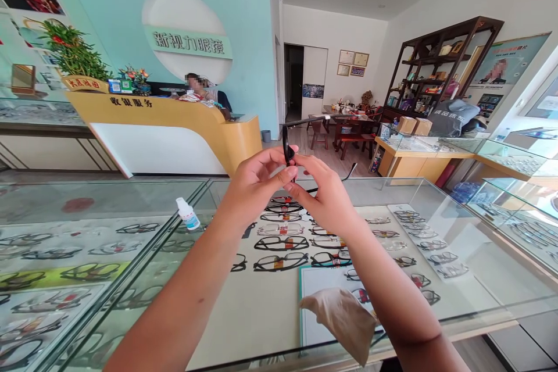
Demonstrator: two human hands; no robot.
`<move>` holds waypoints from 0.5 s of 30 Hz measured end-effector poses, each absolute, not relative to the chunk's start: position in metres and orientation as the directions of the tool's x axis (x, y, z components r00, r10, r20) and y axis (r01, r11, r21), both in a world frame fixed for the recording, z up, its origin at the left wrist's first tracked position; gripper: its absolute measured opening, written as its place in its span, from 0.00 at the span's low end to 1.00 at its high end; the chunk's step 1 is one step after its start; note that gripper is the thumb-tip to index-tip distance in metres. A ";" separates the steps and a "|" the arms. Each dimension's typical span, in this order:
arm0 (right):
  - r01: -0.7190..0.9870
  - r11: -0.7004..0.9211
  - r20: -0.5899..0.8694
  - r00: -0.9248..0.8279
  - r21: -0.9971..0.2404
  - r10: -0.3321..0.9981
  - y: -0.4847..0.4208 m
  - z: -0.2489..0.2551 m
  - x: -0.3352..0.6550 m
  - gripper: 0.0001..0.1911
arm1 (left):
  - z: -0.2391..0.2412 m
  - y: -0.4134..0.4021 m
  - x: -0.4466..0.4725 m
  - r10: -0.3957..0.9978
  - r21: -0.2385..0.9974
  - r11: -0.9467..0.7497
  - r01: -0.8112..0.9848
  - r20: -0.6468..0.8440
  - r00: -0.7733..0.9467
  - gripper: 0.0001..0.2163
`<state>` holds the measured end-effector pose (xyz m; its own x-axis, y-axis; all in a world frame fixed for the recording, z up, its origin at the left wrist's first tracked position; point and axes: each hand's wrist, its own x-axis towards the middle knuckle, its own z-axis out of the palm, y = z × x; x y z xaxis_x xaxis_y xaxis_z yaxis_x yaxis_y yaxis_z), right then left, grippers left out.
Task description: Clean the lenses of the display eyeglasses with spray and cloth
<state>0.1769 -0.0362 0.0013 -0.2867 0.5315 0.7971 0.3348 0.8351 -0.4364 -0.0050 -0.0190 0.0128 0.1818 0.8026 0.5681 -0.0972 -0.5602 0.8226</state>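
Observation:
Both my hands are raised over a glass display counter (436, 197), holding a pair of black-framed glasses (288, 138) between them. My left hand (255, 183) pinches the frame from the left with curled fingers. From the right, my right hand (325, 192) grips the same frame. One temple arm sticks out to the right above my hands, the other shows beyond my right hand. A small white bottle (188, 213) with a blue label lies on the glass to the left. A beige cleaning cloth (342, 319) lies crumpled on the glass beneath my right forearm.
Rows of spectacle frames (281, 244) lie inside the case under the glass. A yellow reception desk (174, 128) with a seated person behind it stands at the back left. More glass counters (501, 157), a dark shelf unit (436, 64) and a wooden table with chairs (344, 125) stand on the right.

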 end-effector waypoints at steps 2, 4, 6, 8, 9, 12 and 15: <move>0.311 0.842 0.795 -0.301 -0.440 0.526 -0.036 0.001 0.177 0.14 | 0.015 -0.020 -0.007 0.793 0.822 -0.563 -0.085 0.566 0.226 0.18; 0.307 0.847 0.791 -0.320 -0.434 0.522 -0.036 0.002 0.177 0.11 | 0.017 -0.022 -0.010 0.787 0.821 -0.565 -0.079 0.566 0.247 0.19; 0.321 0.847 0.794 -0.318 -0.423 0.517 -0.036 0.002 0.179 0.09 | 0.019 -0.024 -0.014 0.784 0.812 -0.581 -0.056 0.577 0.228 0.21; 0.348 0.841 0.804 -0.294 -0.415 0.518 -0.036 0.003 0.183 0.09 | 0.022 -0.025 -0.022 0.779 0.790 -0.613 0.010 0.601 0.178 0.21; 0.362 0.836 0.808 -0.279 -0.413 0.519 -0.036 0.004 0.185 0.09 | 0.024 -0.025 -0.027 0.775 0.777 -0.627 0.058 0.614 0.149 0.21; 0.380 0.829 0.821 -0.243 -0.409 0.516 -0.038 0.006 0.191 0.09 | 0.027 -0.017 -0.048 0.774 0.743 -0.622 0.248 0.630 0.056 0.20; 0.383 0.827 0.832 -0.213 -0.411 0.512 -0.040 0.010 0.195 0.10 | 0.018 0.005 -0.077 0.768 0.718 -0.551 0.425 0.635 -0.077 0.15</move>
